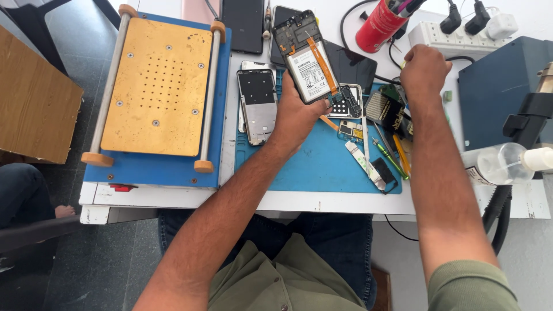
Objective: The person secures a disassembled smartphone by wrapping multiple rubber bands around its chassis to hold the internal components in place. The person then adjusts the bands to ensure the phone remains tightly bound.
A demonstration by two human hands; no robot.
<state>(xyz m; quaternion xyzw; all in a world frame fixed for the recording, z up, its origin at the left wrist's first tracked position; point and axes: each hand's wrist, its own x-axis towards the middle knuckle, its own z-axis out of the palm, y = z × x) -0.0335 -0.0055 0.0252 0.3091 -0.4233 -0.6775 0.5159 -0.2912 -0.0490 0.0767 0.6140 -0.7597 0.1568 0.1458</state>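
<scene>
My left hand [296, 112] holds an opened phone [305, 55] upright above the blue work mat [311, 167]; its battery and an orange flex strip face me. My right hand [423, 69] reaches to the far right of the mat, fingers curled near a black cable and a red tool cup [377, 26]; I cannot see anything in it. A silver phone frame [257, 103] lies on the mat's left edge, just left of my left hand.
A blue screen-separator machine with a gold plate [158, 86] fills the table's left. Small parts, tweezers and screwdrivers [389, 155] lie scattered on the mat. A white power strip [455, 34], a dark blue box [498, 86] and a clear bottle [501, 164] stand at right.
</scene>
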